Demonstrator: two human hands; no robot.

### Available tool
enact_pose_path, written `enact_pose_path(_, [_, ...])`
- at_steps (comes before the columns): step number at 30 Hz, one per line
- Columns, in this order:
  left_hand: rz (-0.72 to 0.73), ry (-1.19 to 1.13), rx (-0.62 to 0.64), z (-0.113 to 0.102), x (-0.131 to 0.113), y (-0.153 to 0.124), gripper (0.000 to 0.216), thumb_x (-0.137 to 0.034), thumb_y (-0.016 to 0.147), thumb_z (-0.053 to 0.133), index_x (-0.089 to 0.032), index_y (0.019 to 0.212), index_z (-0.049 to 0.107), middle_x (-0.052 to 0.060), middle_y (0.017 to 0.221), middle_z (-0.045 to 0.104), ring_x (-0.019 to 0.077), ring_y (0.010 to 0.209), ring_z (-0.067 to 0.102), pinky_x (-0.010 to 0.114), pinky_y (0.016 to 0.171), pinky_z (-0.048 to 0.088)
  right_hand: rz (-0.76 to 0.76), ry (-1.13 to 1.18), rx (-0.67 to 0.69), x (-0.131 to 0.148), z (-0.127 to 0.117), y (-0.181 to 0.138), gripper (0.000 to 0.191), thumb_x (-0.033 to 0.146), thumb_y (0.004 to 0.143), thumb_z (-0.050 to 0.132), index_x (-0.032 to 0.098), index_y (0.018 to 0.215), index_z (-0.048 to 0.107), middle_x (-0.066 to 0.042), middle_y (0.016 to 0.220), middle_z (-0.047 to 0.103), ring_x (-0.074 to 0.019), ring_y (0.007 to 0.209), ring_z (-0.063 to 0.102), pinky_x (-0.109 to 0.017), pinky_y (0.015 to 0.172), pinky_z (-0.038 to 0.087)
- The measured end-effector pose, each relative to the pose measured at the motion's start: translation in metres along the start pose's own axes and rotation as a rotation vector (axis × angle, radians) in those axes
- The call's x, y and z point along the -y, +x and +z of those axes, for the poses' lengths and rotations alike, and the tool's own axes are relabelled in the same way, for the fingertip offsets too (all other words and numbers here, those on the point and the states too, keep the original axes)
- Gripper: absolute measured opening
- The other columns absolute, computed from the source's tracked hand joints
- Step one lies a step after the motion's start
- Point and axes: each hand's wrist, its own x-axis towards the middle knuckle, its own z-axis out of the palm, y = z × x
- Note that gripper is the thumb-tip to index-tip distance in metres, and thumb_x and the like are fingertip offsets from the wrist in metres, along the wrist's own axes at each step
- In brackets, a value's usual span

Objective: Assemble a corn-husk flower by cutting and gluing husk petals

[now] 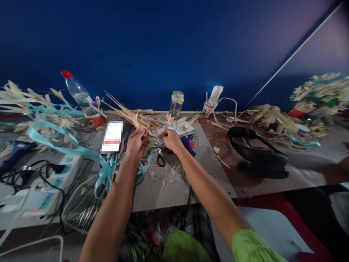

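Two bare forearms, left hand (137, 142), right hand (170, 139), no rings or watch visible, bright green sleeve (252, 247) at 5 o'clock, checked garment (196, 222) at 6 o'clock

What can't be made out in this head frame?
- Phone screen: blurred over.
- What the right hand pinches: too small, hidden by its fingers.
- Left hand: closed on dried leaf strips; their lower ends hidden in the fist.
- Scissors: blades hidden behind the hands.
- Bottle label: too small.

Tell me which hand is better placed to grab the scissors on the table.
Probably the right hand: the scissors lie just below it, and it pinches only a thin strip, while the left hand grips the dried leaf bundle.
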Motion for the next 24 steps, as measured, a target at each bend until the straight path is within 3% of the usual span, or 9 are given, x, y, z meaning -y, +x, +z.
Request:
enact_pose_path(3, [-0.03, 0.027, 0.017, 0.002, 0.002, -0.001, 0.022, -0.03, 0.067, 0.071, -0.014, 0.07, 0.056, -0.007, 0.051, 0.041, 0.0007, 0.036, 0.029, 0.015, 0.037, 0.027, -0.023, 0.221, -0.098, -0.006, -0.006, -0.008, 0.019, 0.028, 0.074, 0.053, 0.015, 0.062, 0.058, 0.0, 0.061, 0.058, -0.0123, 0.062, 0.054, -0.022, 0.058, 0.036])
enact_pose_path(7, [-0.055, 0.072, 0.051, 0.008, 0.004, -0.005, 0.024, -0.03, 0.064, 0.073, -0.013, 0.071, 0.058, -0.006, 0.052, 0.042, 0.0012, 0.038, 0.032, 0.015, 0.038, 0.028, -0.081, 0.409, -0.17, -0.007, -0.007, -0.021, 0.023, 0.034, 0.073, 0.052, 0.015, 0.061, 0.054, 0.002, 0.056, 0.052, -0.0109, 0.057, 0.048, -0.022, 0.056, 0.035])
enact_pose_path(14, [-0.064, 0.111, 0.151, 0.017, 0.011, -0.012, 0.023, -0.027, 0.059, 0.076, -0.014, 0.068, 0.058, -0.006, 0.051, 0.044, 0.0029, 0.04, 0.036, 0.018, 0.04, 0.028, -0.1, 0.398, -0.168, -0.001, -0.003, -0.035, 0.017, 0.03, 0.073, 0.053, 0.015, 0.066, 0.058, 0.001, 0.064, 0.057, -0.0123, 0.063, 0.05, -0.024, 0.063, 0.038])
enact_pose_path(21, [-0.079, 0.104, 0.051, 0.017, 0.005, -0.012, 0.025, -0.026, 0.058, 0.076, -0.016, 0.064, 0.053, -0.009, 0.046, 0.033, 0.0021, 0.038, 0.028, 0.017, 0.04, 0.028, -0.107, 0.513, -0.164, -0.007, 0.0, -0.038, 0.025, 0.037, 0.075, 0.051, 0.015, 0.063, 0.055, 0.002, 0.057, 0.05, -0.0112, 0.058, 0.046, -0.022, 0.058, 0.036])
enact_pose_path(24, [-0.028, 0.208, -0.043, 0.014, 0.005, -0.01, 0.024, -0.029, 0.06, 0.074, -0.015, 0.073, 0.059, -0.009, 0.048, 0.036, 0.0021, 0.038, 0.03, 0.016, 0.04, 0.029, -0.078, 0.579, -0.247, -0.015, -0.005, -0.034, 0.03, 0.04, 0.078, 0.046, 0.015, 0.064, 0.056, 0.001, 0.056, 0.049, -0.0114, 0.056, 0.046, -0.023, 0.057, 0.037])
